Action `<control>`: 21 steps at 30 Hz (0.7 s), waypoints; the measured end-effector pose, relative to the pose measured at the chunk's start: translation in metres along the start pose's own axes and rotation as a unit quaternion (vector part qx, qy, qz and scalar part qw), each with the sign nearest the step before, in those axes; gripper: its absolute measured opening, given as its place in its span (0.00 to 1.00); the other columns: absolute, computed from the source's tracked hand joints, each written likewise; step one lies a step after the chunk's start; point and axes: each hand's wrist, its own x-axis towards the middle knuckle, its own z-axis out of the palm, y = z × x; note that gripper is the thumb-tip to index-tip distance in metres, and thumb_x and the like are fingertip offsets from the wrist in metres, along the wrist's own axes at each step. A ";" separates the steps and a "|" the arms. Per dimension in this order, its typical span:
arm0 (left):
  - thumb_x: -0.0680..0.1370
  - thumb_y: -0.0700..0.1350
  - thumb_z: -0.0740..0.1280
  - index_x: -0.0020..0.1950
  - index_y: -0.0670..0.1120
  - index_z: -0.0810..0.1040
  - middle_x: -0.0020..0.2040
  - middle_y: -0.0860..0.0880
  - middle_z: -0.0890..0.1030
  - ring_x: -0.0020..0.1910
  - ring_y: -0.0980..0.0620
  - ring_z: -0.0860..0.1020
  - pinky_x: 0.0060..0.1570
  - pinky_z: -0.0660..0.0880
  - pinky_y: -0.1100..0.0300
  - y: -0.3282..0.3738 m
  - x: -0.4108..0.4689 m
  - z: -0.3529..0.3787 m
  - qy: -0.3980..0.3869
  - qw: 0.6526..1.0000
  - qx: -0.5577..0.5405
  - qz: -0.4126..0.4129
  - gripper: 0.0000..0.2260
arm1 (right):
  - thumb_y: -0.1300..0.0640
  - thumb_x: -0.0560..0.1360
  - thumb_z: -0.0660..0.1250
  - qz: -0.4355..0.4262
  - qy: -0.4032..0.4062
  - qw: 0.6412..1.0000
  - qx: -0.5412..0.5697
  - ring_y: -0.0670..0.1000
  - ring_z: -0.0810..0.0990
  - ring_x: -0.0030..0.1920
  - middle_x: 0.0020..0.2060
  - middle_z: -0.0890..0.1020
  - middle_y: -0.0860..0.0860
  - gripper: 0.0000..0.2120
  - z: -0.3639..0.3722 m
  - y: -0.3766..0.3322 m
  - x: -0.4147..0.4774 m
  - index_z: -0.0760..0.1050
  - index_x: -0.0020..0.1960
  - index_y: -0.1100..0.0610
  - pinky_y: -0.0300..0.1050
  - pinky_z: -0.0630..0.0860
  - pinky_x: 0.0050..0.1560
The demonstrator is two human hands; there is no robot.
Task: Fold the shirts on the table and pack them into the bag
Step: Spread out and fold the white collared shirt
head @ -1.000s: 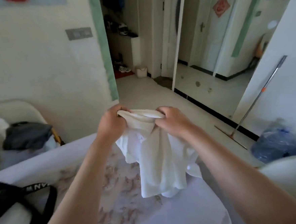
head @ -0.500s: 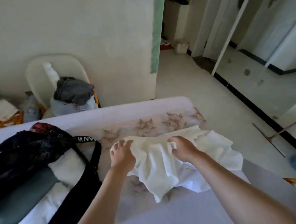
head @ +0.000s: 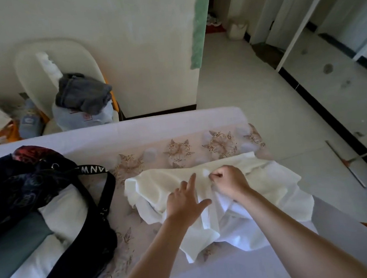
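- We find a white shirt (head: 243, 202) lying rumpled on the table (head: 177, 122), over its floral cloth.
- We note the left hand (head: 186, 201) flat on the shirt, fingers spread.
- We note the right hand (head: 228, 182) pinching its fabric.
- We record a black bag (head: 40, 192) at the table's left, beside the shirt.

Your left hand (head: 185, 206) and right hand (head: 229, 181) are bare. Behind them, your left forearm (head: 156, 255) and right forearm (head: 293, 229) are bare from wrist to the view's lower edge; whether sleeves sit higher up cannot be told.
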 end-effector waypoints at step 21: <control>0.82 0.45 0.58 0.65 0.48 0.76 0.62 0.40 0.73 0.59 0.39 0.76 0.56 0.73 0.53 -0.013 0.066 -0.065 -0.019 0.998 -0.030 -0.044 0.13 | 0.46 0.72 0.65 -0.151 -0.013 0.971 -0.184 0.55 0.76 0.58 0.48 0.80 0.49 0.10 -0.021 -0.037 0.058 0.83 0.44 0.48 0.46 0.72 0.54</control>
